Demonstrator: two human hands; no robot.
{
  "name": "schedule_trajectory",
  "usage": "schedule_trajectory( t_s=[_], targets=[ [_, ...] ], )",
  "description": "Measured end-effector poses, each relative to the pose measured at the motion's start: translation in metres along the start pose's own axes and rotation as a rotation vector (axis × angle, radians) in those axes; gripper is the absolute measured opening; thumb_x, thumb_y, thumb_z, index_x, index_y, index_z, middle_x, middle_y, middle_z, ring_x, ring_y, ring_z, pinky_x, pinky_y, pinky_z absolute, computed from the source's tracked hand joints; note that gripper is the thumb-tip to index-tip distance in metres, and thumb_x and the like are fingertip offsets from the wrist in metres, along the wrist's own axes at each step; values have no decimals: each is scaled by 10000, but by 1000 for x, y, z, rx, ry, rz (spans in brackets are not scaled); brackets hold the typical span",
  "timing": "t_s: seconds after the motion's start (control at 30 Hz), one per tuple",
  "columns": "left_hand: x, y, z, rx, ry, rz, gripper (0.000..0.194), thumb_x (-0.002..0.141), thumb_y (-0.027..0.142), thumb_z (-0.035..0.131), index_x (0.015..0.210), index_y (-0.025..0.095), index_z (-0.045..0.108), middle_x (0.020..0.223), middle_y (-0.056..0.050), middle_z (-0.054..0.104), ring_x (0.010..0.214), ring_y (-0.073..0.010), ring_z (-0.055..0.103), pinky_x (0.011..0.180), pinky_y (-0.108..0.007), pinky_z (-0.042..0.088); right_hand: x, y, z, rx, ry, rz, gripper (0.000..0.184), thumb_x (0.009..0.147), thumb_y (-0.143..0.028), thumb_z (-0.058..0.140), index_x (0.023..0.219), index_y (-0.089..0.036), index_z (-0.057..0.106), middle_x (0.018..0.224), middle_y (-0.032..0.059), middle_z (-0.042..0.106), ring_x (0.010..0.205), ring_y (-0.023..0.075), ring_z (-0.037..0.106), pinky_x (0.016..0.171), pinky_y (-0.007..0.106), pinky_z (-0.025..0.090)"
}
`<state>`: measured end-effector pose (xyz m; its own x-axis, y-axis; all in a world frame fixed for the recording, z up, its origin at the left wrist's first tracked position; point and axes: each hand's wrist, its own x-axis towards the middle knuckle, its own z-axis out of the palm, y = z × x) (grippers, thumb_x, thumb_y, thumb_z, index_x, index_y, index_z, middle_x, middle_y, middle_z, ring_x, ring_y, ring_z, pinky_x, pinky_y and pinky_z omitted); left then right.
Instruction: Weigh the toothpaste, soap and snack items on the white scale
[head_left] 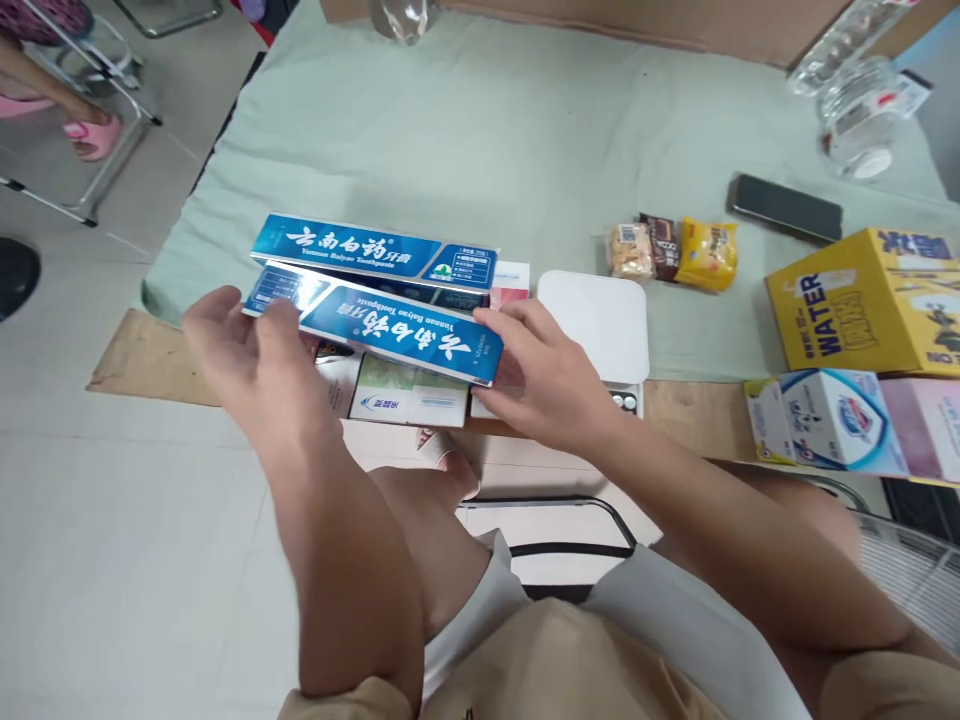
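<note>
A long blue toothpaste box (375, 325) is held by its two ends, slightly tilted, above other boxes near the table's front edge. My left hand (262, 350) grips its left end between thumb and fingers. At the right end, my right hand (544, 370) pinches the box. Just behind it lies a second blue toothpaste box (375, 250) of the same brand. Beneath the held box, a white and green carton (412, 392) shows in part; the other things there are mostly hidden. A white flat case (592, 325) sits right beside my right hand.
Small wrapped snacks (671, 252) and a black phone (787, 207) lie on the green cloth (525, 130). Front right stand a yellow carton (862, 300) and a white-blue box (844, 420). Clear plastic bottles (859, 115) are at the back right. Someone's pink-sandalled foot (94, 135) is at far left.
</note>
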<state>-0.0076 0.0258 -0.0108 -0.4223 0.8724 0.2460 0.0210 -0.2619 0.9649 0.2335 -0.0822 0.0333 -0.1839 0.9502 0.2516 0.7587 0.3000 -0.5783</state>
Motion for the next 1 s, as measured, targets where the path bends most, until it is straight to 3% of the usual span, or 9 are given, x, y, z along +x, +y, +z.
schedule_trajectory(
  t_s=[0.07, 0.13, 0.23, 0.3, 0.5, 0.63, 0.73, 0.83, 1.0],
  targets=[
    [-5, 16, 13, -86, 107, -30, 330, 818, 247, 701, 1101, 231, 531, 1057, -15, 620, 985, -174, 615, 738, -295, 488, -20, -7, -8, -20, 122, -34, 523, 927, -319, 650, 1422, -188, 542, 1300, 159, 638, 1183, 289, 668, 868, 417, 656],
    [-20, 37, 29, -204, 55, 7, 336, 760, 313, 755, 1019, 243, 553, 1045, -4, 624, 1025, -188, 614, 700, -278, 471, -50, -14, -19, -34, 268, -56, 523, 922, -325, 698, 1412, -218, 549, 1192, 123, 644, 1091, 258, 676, 847, 389, 656],
    [-64, 70, 60, -404, -324, 88, 499, 707, 557, 838, 1057, 251, 656, 1182, -33, 655, 1088, -230, 613, 723, -311, 517, -111, -19, -35, -115, 451, -36, 652, 859, -229, 758, 1475, -242, 545, 1070, 76, 564, 956, 222, 652, 779, 363, 661],
    [-101, 83, 81, -412, -518, 70, 469, 731, 582, 869, 1054, 284, 708, 1249, -38, 663, 1212, -241, 602, 826, -328, 573, -156, -17, -43, -231, 535, 37, 714, 807, -144, 773, 1486, -262, 584, 1082, 78, 512, 908, 213, 626, 725, 372, 668],
    [-188, 74, 137, -398, -1004, -19, 533, 897, 655, 737, 1330, 367, 620, 1583, -64, 519, 1473, -299, 529, 1013, -413, 627, -249, -9, -59, -381, 629, 271, 744, 784, -181, 795, 1497, -295, 613, 1012, 63, 503, 870, 246, 649, 599, 399, 654],
    [-219, 65, 175, -467, -1020, -72, 650, 867, 568, 811, 1433, 390, 545, 1638, -59, 474, 1549, -317, 463, 1029, -381, 631, -257, -2, -72, -359, 689, 293, 764, 793, -133, 774, 1525, -248, 588, 1026, 80, 491, 902, 241, 629, 628, 383, 656],
    [-237, 74, 194, -447, -1039, -273, 817, 847, 543, 835, 1544, 379, 441, 1552, -78, 563, 1404, -319, 616, 1000, -367, 643, -244, 7, -76, -320, 749, 299, 720, 817, -149, 777, 1506, -229, 586, 1051, 77, 474, 915, 220, 607, 643, 349, 649],
    [-251, 91, 196, -335, -1090, -507, 951, 849, 528, 842, 1630, 345, 332, 1487, -86, 629, 1257, -286, 701, 992, -350, 644, -224, 17, -74, -252, 837, 321, 610, 840, -155, 778, 1422, -245, 619, 1095, 71, 450, 933, 190, 590, 679, 320, 642],
    [-257, 108, 191, -150, -1041, -646, 1041, 843, 464, 869, 1674, 401, 244, 1555, -61, 601, 1295, -270, 690, 1035, -345, 639, -195, 31, -75, -148, 878, 369, 405, 859, -124, 730, 1242, -242, 676, 1109, 70, 405, 982, 179, 549, 681, 270, 634]
  ],
)
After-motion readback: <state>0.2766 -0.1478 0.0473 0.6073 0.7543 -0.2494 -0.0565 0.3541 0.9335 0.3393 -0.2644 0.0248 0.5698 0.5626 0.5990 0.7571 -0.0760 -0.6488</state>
